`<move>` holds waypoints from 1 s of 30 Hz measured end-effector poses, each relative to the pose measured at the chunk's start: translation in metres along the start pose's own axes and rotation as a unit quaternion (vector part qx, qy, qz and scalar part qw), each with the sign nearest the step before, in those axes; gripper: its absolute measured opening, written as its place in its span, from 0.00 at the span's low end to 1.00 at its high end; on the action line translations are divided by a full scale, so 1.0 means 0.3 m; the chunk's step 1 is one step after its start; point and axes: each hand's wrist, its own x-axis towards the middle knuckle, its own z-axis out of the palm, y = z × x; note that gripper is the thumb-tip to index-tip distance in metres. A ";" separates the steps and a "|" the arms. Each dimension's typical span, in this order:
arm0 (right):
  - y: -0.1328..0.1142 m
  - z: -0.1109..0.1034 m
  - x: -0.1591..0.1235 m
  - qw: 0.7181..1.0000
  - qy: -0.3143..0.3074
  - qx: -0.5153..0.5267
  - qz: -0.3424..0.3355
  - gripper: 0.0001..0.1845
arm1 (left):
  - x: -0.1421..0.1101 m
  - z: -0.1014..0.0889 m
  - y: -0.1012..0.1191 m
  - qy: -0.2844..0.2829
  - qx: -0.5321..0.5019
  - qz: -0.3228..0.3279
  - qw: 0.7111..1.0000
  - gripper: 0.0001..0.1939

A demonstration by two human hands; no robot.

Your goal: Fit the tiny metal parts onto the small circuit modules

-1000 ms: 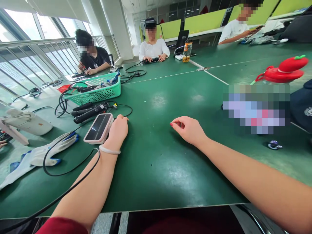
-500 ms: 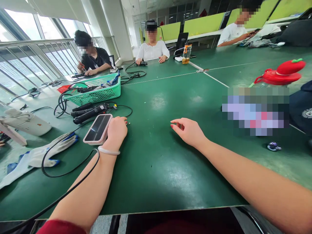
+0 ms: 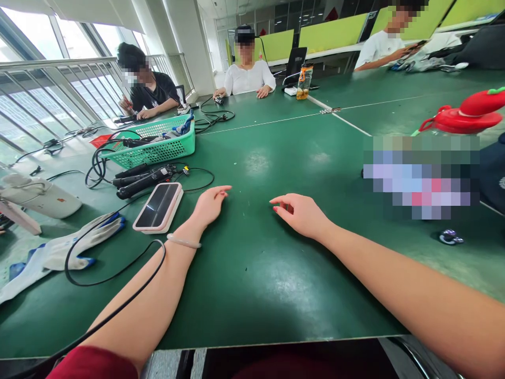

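My left hand (image 3: 211,204) rests over the green table (image 3: 252,284), its index finger stretched out and nothing visible in it. A pale bracelet (image 3: 183,241) circles that wrist. Left of this hand, and apart from it, lies a phone in a light pink case (image 3: 158,208), dark screen up. Across a short gap, my right hand (image 3: 302,215) is on the table with thumb and index finger apart, holding nothing I can see. A black cable (image 3: 118,308) crosses my left forearm.
Farther left are a white-and-blue work glove (image 3: 65,251), a white bottle-like container (image 3: 41,196), black handheld devices (image 3: 144,180) and a green basket (image 3: 158,148) with cables. A red-lidded container (image 3: 461,120) and a small shiny object (image 3: 451,237) are at right. Three people sit around the table.
My left hand has moved right, away from the phone's side, and its index finger now extends. The right hand has shifted slightly left. The view has turned a little.
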 end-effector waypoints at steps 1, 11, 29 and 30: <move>0.002 0.003 0.002 1.000 -0.011 -0.006 -0.009 0.13 | -0.019 0.019 0.033 -0.036 -0.057 0.023 0.997 0.20; 0.001 0.022 0.004 0.992 -0.058 -0.099 -0.056 0.20 | -0.144 0.078 0.189 -0.109 -0.193 0.046 0.974 0.17; -0.028 0.047 0.023 0.964 -0.103 -0.041 -0.242 0.19 | -0.178 0.107 0.221 -0.056 -0.371 -0.083 0.923 0.14; -0.031 0.045 0.024 0.962 -0.113 -0.040 -0.245 0.17 | -0.179 0.107 0.223 -0.083 -0.412 -0.078 0.904 0.14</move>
